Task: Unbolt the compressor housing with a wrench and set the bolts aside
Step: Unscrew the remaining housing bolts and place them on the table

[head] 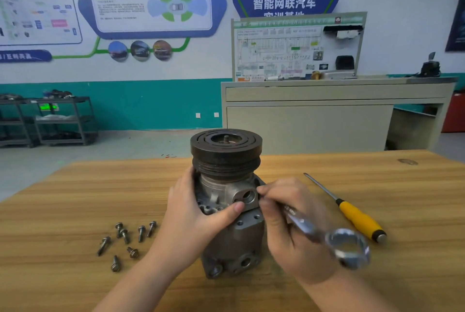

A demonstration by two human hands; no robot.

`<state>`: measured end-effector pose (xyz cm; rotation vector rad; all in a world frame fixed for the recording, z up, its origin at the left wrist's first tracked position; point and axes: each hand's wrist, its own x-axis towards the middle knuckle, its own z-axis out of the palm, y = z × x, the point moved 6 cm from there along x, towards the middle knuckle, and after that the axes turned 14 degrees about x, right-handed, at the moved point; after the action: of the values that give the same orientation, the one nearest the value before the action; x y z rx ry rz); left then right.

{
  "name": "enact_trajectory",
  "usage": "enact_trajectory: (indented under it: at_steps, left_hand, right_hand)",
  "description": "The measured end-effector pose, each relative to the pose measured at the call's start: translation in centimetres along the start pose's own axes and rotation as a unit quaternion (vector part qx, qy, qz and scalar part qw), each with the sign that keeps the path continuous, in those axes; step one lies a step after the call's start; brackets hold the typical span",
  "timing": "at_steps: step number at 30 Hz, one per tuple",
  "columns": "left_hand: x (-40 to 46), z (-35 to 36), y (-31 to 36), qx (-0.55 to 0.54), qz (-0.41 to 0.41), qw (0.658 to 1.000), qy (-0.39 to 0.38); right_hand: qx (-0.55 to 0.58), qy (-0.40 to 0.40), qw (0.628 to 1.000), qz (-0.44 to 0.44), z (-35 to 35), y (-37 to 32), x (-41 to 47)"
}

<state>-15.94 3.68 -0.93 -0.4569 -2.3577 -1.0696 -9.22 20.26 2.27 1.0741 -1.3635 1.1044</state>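
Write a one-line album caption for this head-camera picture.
Left hand steadies the compressor while the right hand works a wrench; seven removed bolts lie nearby.

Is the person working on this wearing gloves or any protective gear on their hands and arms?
No. Both hands are bare: the left hand and the right hand show no gloves, rings or tape. The forearms are also uncovered as far as the picture's bottom edge, with no sleeves, cuffs, watch or wristband in view. Anything worn higher up the arms lies outside the picture.
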Motion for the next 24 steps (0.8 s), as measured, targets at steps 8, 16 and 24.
enact_trajectory:
  at_steps: [8,16,24]
  left_hand:
    - [0.0,0.2,-0.2,-0.023,-0.007,1.0,-0.017]
    - [0.1,0.2,-0.3,-0.015,-0.005,1.0,-0.017]
    - [0.3,0.1,-0.8,-0.025,-0.012,0.999,-0.038]
  right_hand:
    - [0.289,0.407,0.775,0.388,-2.4,7.0,-2.5]
    - [0.361,0.388,0.675,0.512,-2.1,9.9,-2.8]
    - [0.217,0.387,0.821,0.36,-3.7,6.3,-1.3]
